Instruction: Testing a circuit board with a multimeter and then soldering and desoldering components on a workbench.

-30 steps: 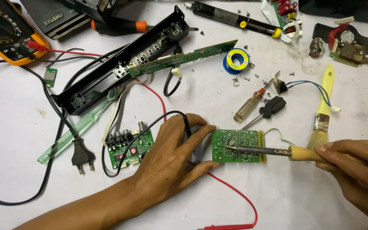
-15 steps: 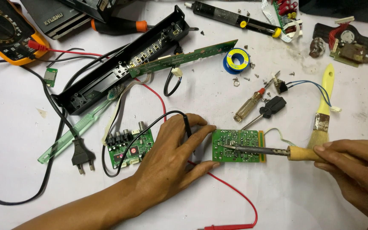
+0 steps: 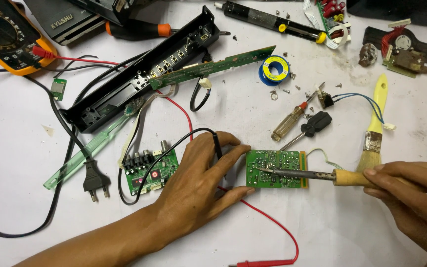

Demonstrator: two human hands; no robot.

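A small green circuit board (image 3: 276, 169) lies solder side up on the white table. My left hand (image 3: 201, 179) rests flat beside it, the fingertips touching its left edge, with a black probe lead (image 3: 217, 144) held under the fingers. My right hand (image 3: 413, 190) grips the wooden handle of a soldering iron (image 3: 312, 174), whose tip touches the board's left part.
Another green board with sockets (image 3: 150, 165) and a black plug (image 3: 96, 179) lie to the left. A long black casing (image 3: 139, 74), a yellow multimeter (image 3: 7, 37), a solder spool (image 3: 274, 69), screwdrivers (image 3: 292, 121) and a yellow brush (image 3: 373, 132) surround the work spot. A red lead (image 3: 273, 227) runs near the front.
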